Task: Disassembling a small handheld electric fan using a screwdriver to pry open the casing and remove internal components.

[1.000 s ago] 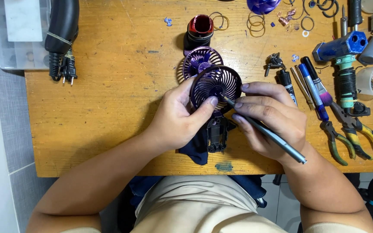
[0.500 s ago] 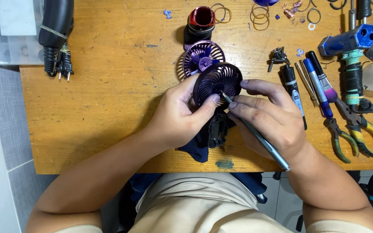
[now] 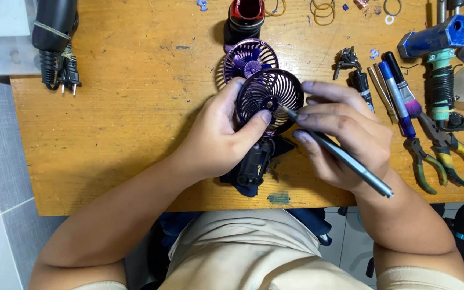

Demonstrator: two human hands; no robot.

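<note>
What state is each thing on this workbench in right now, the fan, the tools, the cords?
Left hand: gripping the purple fan grille.
Right hand: holding a thin grey tool, tip at the grille's centre.
Second grille with blades: lying flat on the table.
Black power cord: bundled, unplugged.
Pliers: lying closed.

The fan body [image 3: 253, 164] at centre frame is largely hidden by the left hand [image 3: 218, 142]; the blue tool [image 3: 439, 35] at upper right is cut off by the edge
</note>
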